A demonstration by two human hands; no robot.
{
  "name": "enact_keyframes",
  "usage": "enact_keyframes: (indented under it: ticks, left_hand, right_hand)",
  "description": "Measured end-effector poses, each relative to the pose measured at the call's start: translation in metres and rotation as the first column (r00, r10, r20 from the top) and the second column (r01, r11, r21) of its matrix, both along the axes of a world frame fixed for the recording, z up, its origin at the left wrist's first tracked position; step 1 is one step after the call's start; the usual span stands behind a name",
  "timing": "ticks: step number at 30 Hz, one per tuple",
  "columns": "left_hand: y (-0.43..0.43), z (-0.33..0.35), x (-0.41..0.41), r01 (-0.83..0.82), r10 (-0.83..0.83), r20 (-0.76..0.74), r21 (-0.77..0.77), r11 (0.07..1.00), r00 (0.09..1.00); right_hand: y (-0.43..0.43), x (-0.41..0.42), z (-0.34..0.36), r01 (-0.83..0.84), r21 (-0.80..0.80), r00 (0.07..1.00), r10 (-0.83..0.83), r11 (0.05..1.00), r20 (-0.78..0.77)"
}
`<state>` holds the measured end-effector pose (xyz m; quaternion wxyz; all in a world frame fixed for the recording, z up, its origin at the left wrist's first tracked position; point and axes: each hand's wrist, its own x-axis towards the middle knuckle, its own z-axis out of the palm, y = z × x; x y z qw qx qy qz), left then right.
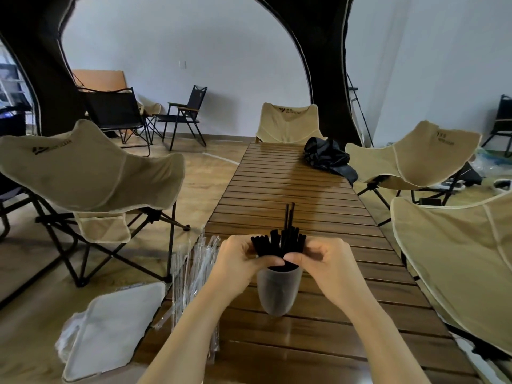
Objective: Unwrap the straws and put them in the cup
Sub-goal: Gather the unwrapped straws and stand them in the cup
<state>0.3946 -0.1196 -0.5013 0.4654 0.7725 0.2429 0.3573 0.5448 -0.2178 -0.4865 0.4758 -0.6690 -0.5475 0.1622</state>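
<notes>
Cup: a frosted grey cup (278,292) is stood upright on the near half of the slatted wooden counter (277,184), directly between the two forearms.
Straws: a bunch of black straws (273,243) is seated in the cup, with the tops fanned out above the rim. Two taller straws (289,217) are seen rising above the rest at the back of the bunch.
Left grip: the left grip (243,259) is closed narrow on the left side of the bunch, just above the cup rim, with the thumb laid across the front of the straws.
Right grip: the right grip (324,261) is closed narrow on the right side of the bunch at the same height, with the fingers curled. Its fingertips are met almost tip to tip by the left thumb.
Relation: the bunch is held between both grips. The cup body is left below them, and whether it is touched by either cannot be told.
Wrappers: clear plastic wrappers (191,267) are piled along the left edge of the counter, just beside the left forearm.
Far end: a crumpled black bag (327,156) is laid on the far right part of the counter, well apart from the cup.
Surroundings: beige folding chairs are placed at the left (91,167), the far end (288,123) and the right (410,153). A white flat object (116,320) is lying on the floor at the lower left.
</notes>
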Motion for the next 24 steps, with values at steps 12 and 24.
enact_keyframes:
  ticks: [12, 24]
  left_hand:
    - [0.004, 0.002, -0.007, 0.105, -0.106, -0.020, -0.025, 0.994, 0.994]
    - [0.000, 0.004, -0.003, 0.092, -0.088, -0.060, 0.065, 0.994, 0.994]
  right_hand:
    - [0.000, 0.004, -0.003, -0.031, 0.041, 0.996, 0.034, 0.999, -0.077]
    - [0.000, 0.012, -0.009, -0.106, 0.035, 0.988, 0.110, 0.994, -0.106]
